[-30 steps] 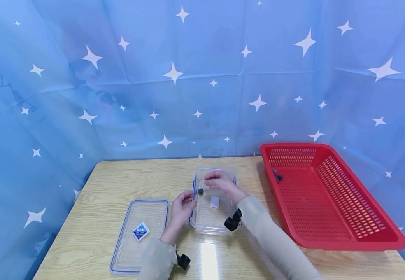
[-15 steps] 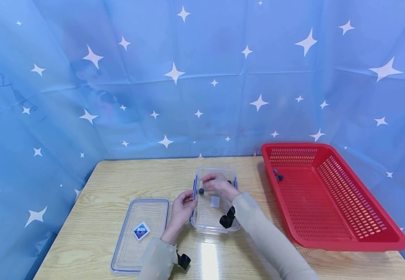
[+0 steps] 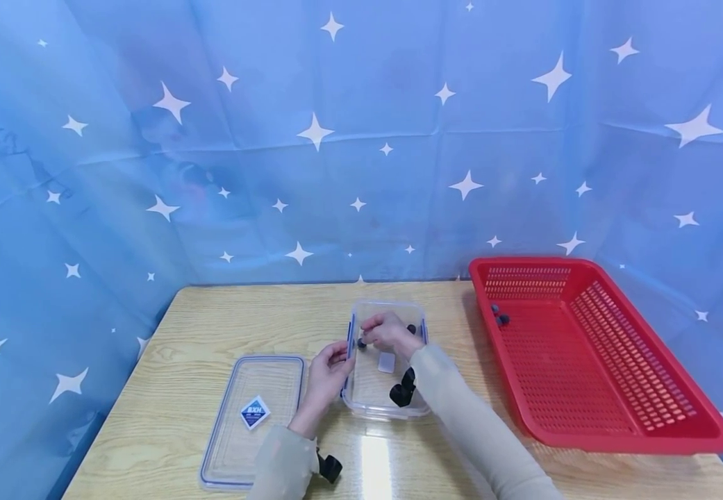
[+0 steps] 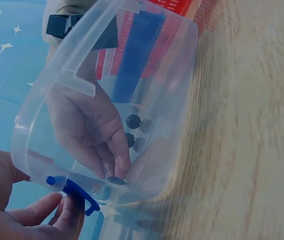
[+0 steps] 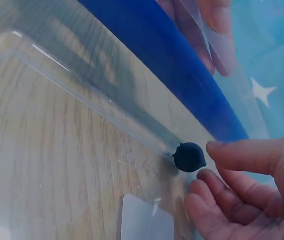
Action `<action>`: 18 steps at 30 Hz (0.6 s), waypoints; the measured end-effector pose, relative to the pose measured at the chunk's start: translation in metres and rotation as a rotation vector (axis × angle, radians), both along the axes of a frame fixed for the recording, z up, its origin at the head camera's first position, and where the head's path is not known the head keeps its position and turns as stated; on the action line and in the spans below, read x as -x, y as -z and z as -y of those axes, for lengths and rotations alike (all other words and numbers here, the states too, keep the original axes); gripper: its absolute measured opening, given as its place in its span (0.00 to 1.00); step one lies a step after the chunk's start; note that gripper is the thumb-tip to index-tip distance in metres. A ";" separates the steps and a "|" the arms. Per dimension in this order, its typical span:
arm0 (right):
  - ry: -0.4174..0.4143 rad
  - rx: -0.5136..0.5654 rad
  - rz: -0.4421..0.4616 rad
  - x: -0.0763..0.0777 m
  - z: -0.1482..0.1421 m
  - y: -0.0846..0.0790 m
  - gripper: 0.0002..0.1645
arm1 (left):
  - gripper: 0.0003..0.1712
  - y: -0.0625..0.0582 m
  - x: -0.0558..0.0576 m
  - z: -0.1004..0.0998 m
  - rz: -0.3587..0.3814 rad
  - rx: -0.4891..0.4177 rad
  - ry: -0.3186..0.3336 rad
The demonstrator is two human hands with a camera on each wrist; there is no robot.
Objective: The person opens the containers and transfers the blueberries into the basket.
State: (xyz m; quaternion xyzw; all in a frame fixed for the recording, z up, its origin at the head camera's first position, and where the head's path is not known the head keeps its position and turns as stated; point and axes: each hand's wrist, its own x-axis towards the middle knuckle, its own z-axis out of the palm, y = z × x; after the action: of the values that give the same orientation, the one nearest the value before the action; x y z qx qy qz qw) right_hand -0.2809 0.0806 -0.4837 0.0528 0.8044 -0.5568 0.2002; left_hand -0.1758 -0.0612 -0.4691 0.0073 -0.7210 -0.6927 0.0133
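A clear plastic food container (image 3: 364, 396) with blue side clips stands in the middle of the table. My left hand (image 3: 328, 371) grips its left wall, with fingers by the blue clip (image 4: 76, 192). Inside, my right hand (image 3: 392, 335) reaches down over a dark blueberry (image 5: 189, 157) near the left wall. Thumb and fingers stand around that berry, with a slight gap showing in the right wrist view. Another blueberry (image 3: 411, 328) lies at the container's right side; the left wrist view shows dark berries (image 4: 133, 121) there, some perhaps reflections.
The container's clear lid (image 3: 273, 382), blue-edged and with a blue-and-white label (image 3: 254, 412), lies left on the wooden table (image 3: 167, 389). A red plastic basket (image 3: 636, 442) at the right holds several blueberries (image 3: 503, 319). A starry blue curtain (image 3: 361, 139) hangs behind.
My right hand has shifted slightly and lowered toward the blueberry at the left wall, uncovering the berry on the right side. My left hand stays on the container.
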 end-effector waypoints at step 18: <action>-0.134 -0.208 -0.156 -0.002 0.004 0.002 0.13 | 0.21 0.029 0.011 0.000 -0.016 -0.013 -0.023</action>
State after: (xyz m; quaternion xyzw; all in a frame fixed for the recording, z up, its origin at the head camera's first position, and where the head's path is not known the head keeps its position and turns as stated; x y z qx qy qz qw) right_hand -0.2792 0.0767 -0.4855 -0.0242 0.8725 -0.4584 0.1674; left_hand -0.1870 -0.0612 -0.4985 0.0102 -0.7163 -0.6972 0.0272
